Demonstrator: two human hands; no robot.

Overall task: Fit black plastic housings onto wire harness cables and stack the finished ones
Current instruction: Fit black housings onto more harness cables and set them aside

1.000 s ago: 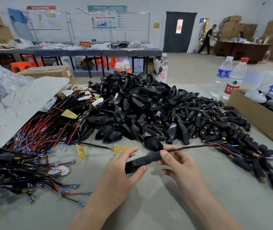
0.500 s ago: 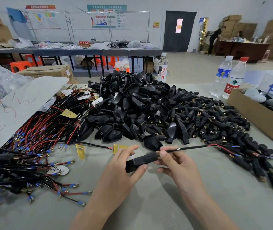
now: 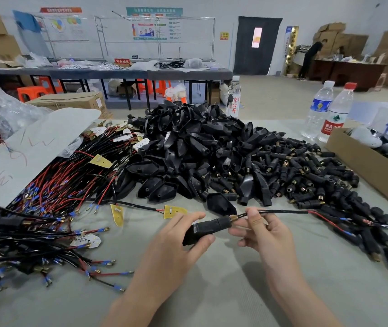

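My left hand (image 3: 176,241) grips a black plastic housing (image 3: 208,228) just above the grey table, thumb under it and fingers over it. A brass collar shows at the housing's right end, where a black cable (image 3: 280,211) comes out. My right hand (image 3: 261,230) pinches that cable right next to the collar. The cable runs right to red and black leads with blue terminals (image 3: 329,221). A big heap of loose black housings (image 3: 200,149) lies behind my hands, with small black sleeves (image 3: 306,171) spread to its right.
Wire harnesses with red and black leads (image 3: 53,185) cover the left of the table (image 3: 235,291), more bundles (image 3: 11,237) at the near left. A cardboard box (image 3: 372,166) stands at the right, two water bottles (image 3: 327,109) behind it. A person works far back right.
My right hand has slid right along the cable, away from the housing, so the brass collar at the housing's end now shows. The left hand keeps its hold.
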